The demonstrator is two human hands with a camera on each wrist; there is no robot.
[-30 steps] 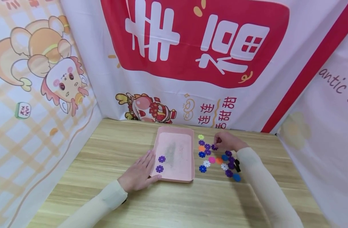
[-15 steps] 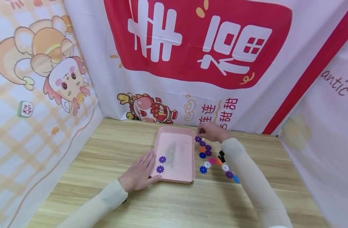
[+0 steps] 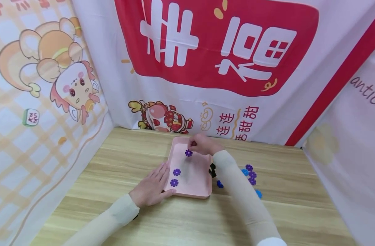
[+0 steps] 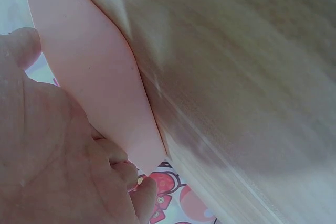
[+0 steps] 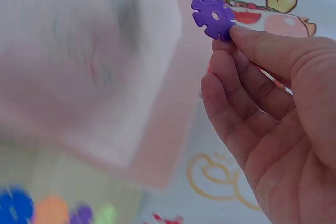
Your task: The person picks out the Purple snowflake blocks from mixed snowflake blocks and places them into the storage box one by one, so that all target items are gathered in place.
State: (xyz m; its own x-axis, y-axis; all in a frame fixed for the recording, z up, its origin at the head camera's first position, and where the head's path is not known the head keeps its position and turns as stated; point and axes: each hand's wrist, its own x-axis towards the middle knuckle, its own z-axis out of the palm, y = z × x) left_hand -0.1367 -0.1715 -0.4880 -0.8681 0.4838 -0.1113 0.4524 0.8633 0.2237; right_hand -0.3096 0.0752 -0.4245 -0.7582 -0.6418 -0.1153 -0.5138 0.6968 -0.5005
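My right hand [image 3: 203, 144] pinches a purple snowflake disc [image 5: 214, 16] between thumb and forefinger, above the far part of the pink tray [image 3: 190, 195]. The disc has a round centre hole and notches about its rim. Two more purple discs [image 3: 174, 182] lie inside the tray near its left side. My left hand [image 3: 151, 186] rests with straight fingers along the tray's left wall, its thumb at the near left corner. In the left wrist view the palm and fingertips lie against the tray's outer wall [image 4: 100, 61].
Right of the tray, several loose discs lie on the wooden table [image 3: 163, 225], among them purple ones [image 3: 252, 175] and a light blue one [image 3: 259, 194]. The right forearm hides others. A printed cloth [image 3: 187, 85] hangs at the table's back edge.
My right hand has picked up a purple disc from the scattered ones, then carried it left over the tray. The left hand has stayed at the tray's side.
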